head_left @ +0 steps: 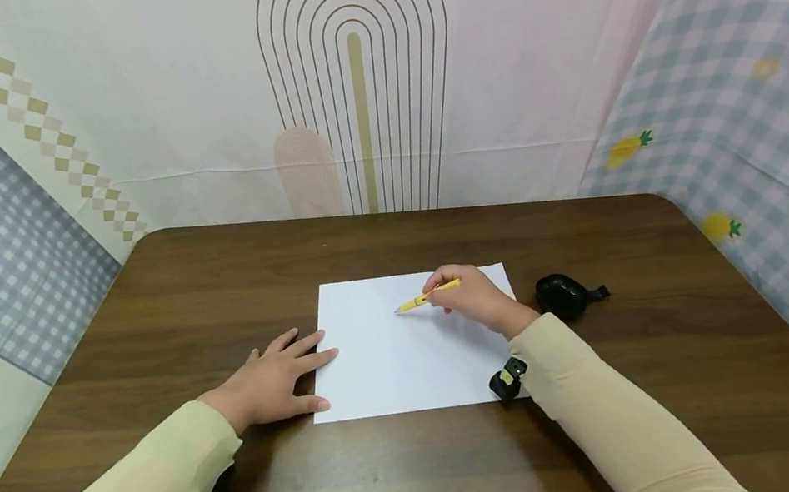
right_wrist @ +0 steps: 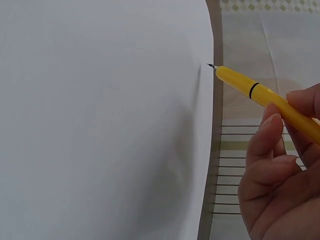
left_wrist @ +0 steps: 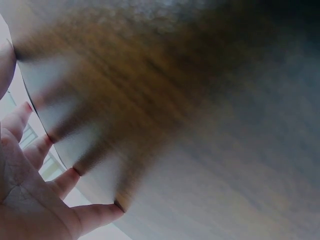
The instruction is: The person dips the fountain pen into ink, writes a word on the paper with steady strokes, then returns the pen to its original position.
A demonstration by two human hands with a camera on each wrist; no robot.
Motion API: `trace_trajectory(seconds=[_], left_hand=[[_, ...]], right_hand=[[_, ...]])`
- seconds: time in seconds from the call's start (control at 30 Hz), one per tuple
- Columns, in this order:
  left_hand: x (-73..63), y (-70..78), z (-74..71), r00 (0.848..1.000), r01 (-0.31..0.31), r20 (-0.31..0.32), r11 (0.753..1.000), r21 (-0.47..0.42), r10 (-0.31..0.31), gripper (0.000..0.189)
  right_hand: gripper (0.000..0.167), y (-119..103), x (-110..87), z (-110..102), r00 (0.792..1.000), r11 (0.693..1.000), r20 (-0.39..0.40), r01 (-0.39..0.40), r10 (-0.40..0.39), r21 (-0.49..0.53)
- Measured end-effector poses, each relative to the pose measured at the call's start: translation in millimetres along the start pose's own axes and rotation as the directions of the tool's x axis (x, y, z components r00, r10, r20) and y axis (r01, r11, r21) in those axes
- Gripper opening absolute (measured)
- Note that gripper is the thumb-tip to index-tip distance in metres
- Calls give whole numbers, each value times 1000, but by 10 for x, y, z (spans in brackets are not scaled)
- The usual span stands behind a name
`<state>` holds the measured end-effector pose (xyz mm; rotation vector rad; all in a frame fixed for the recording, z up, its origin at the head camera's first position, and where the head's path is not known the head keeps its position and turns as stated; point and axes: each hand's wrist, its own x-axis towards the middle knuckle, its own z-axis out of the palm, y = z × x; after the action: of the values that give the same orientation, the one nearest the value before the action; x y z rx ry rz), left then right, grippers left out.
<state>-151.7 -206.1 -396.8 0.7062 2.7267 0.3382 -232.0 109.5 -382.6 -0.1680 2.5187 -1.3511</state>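
A white sheet of paper [head_left: 390, 373] lies on the brown wooden table. My right hand [head_left: 473, 295] is over its upper right part and holds a yellow pen [right_wrist: 252, 92] between thumb and fingers. The pen has a black ring round its barrel and a slim dark tip, which points left, close over the middle of the paper. My left hand [head_left: 270, 384] rests at the paper's left edge with its fingers spread, several fingertips on the sheet. In the left wrist view that hand [left_wrist: 30, 200] shows palm and spread fingers against the table surface.
Right of the paper, a black rounded object [head_left: 562, 295] with a short tab lies on the table [head_left: 230, 261]. A small black camera [head_left: 508, 380] at my right wrist overlaps the paper's lower right corner. Patterned cloths hang behind the table and on both sides.
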Motion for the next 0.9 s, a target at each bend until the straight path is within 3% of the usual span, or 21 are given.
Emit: trace_trajectory(seconds=[0.53,0.9], left_hand=[[-1,-8,7,1000,-15,-10,1000,8,15,72],[-1,4,2,1000,-12,-8,1000,10,12,71]], right_hand=[[6,-39,21,23,998,998,33,49,-48,-35],[4,-83,10,17,999,996,20,36,-34,-77]])
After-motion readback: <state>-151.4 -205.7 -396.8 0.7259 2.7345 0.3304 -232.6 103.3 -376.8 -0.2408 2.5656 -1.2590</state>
